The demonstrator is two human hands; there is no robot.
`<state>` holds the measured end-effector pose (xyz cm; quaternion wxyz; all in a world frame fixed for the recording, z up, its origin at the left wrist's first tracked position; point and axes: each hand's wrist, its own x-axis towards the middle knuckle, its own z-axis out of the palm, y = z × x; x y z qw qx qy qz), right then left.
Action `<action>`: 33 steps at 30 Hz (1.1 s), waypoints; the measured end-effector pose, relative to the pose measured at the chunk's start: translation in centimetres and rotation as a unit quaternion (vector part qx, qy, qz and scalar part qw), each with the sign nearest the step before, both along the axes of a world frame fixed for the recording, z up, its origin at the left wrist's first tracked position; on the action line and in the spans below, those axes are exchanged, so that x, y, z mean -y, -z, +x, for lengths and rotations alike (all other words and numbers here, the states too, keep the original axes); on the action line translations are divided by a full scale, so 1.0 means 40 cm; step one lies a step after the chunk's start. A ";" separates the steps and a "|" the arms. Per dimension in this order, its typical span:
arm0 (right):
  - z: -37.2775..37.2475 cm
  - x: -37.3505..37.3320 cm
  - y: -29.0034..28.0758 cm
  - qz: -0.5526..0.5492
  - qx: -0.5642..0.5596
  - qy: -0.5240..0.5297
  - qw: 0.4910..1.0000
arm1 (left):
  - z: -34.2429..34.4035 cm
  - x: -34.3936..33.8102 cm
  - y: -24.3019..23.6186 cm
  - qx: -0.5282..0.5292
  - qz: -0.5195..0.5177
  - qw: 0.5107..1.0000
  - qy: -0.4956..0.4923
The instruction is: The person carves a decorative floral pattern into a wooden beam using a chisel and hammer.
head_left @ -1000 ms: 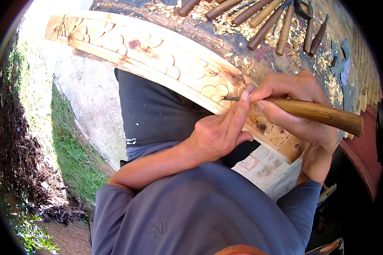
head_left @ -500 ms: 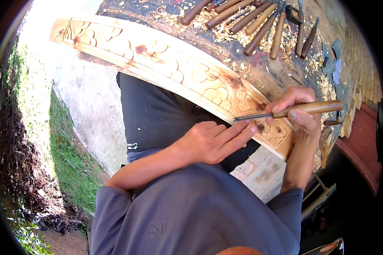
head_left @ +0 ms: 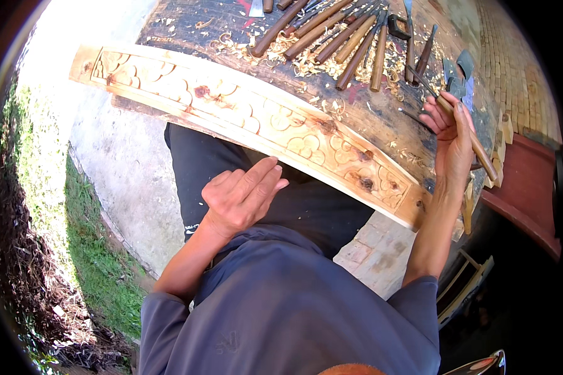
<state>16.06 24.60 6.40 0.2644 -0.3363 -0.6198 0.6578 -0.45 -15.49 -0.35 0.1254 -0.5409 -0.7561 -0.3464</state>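
A long wooden board carved with rounded petal shapes lies slantwise across the workbench, its near edge over my lap. In my right hand is a carving chisel, raised above the bench beyond the board's right end. The thumb and palm hold its wooden handle, and the thin dark blade points up and to the left. My left hand is lifted over my lap by the board's near edge. Its fingers are loosely bent, partly stretched out, with nothing visible in them.
Several wooden-handled chisels lie fanned among curled shavings on the dark workbench. Next to them are a black clamp-like piece and some grey-green scraps. Another thin tool rests near my right hand.
My right hand has moved away from the board, up and right, turning the chisel so its blade points away. My left hand has drawn back leftward off the carved end.
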 end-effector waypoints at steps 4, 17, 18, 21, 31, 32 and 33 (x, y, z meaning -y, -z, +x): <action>-0.065 -0.020 -0.009 0.026 0.029 0.026 0.999 | -0.014 0.007 0.004 0.005 -0.004 0.998 -0.060; -0.258 -0.155 0.036 0.080 0.079 0.046 0.993 | -0.084 0.049 0.002 -0.021 -0.028 0.993 -0.116; -0.260 -0.174 0.059 0.088 0.098 0.047 0.990 | -0.086 0.054 0.006 -0.021 -0.029 0.993 -0.115; -0.273 -0.218 0.082 0.102 0.121 0.061 0.986 | -0.097 0.062 0.016 -0.018 -0.024 0.993 -0.116; -0.273 -0.241 0.087 0.192 0.136 0.005 0.972 | -0.096 0.033 0.015 -0.040 -0.041 0.992 -0.110; -0.272 -0.246 0.091 0.203 0.136 0.002 0.970 | -0.092 0.028 0.013 -0.040 -0.043 0.992 -0.107; -0.270 -0.251 0.095 0.202 0.132 -0.003 0.970 | -0.089 0.018 0.011 -0.041 -0.047 0.993 -0.102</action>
